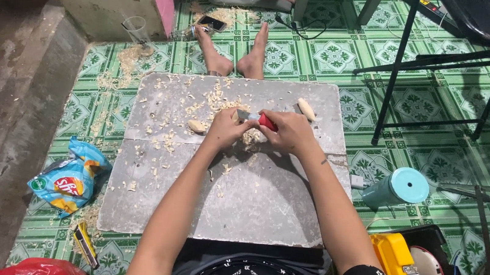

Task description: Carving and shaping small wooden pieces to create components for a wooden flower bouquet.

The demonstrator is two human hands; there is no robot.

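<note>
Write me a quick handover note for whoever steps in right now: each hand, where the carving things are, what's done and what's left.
Right hand: closed around the red-handled knife, blade pointing left.
Left hand: closed around a small pale piece of wood, mostly hidden in the fingers, held against the blade.
Both work over the grey stone slab on the green tiled floor.
Two other pale carved wooden pieces lie on the slab: one just left of the left hand, one beyond the right hand.
Done: wood shavings cover the slab's far half, so much has been pared off.
Left: the held piece is under the knife; its finish cannot be judged.
</note>
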